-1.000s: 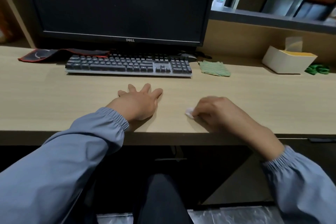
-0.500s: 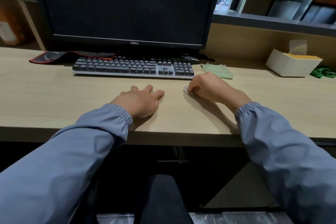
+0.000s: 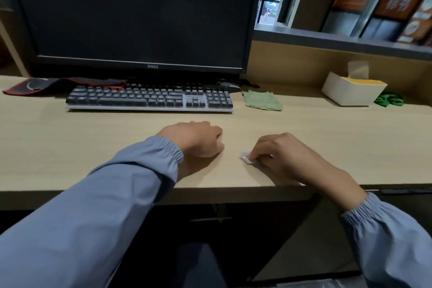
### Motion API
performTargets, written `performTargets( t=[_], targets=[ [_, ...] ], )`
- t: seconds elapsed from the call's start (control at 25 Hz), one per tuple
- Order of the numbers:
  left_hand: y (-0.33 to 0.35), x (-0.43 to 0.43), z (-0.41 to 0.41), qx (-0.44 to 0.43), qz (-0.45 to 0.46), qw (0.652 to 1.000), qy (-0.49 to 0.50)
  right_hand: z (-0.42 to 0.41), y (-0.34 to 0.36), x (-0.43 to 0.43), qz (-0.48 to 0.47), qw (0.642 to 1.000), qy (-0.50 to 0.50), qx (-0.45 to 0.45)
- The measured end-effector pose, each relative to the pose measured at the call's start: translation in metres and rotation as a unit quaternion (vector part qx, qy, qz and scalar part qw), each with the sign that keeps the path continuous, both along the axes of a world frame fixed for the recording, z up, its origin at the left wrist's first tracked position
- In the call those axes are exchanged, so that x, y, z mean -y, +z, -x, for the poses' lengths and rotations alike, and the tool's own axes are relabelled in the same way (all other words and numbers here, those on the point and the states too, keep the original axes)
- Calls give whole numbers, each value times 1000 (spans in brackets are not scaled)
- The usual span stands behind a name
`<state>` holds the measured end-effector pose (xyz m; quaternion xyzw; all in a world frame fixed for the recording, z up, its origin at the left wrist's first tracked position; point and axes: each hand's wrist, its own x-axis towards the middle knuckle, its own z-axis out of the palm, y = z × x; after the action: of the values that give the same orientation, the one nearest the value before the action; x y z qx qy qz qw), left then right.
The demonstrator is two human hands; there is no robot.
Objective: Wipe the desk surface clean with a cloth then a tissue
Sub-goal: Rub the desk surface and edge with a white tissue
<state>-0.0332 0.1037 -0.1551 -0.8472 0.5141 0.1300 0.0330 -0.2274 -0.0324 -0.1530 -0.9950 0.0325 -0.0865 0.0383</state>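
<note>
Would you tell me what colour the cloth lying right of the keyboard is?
The cloth is pale green, clearest in the head view.

Right grip (image 3: 280, 154) pinches a small white tissue (image 3: 246, 157) against the table (image 3: 70, 147), in front of the keyboard (image 3: 149, 99) | left grip (image 3: 196, 140), fingers curled, rests in front of the keyboard | green cloth (image 3: 261, 100) lies just beside the keyboard's number-pad end
</note>
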Motion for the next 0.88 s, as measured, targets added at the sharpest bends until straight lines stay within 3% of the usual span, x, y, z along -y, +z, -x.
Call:
performTargets(
  t=[0.32, 0.88],
  targets=[
    [26, 7, -4, -15, -41, 999, -7, -132, 3, 95, 21, 989, -145, 4],
    [26, 8, -8, -33, -23, 999, -4, -213, -3, 137, 55, 978, -200, 36]
  ],
)
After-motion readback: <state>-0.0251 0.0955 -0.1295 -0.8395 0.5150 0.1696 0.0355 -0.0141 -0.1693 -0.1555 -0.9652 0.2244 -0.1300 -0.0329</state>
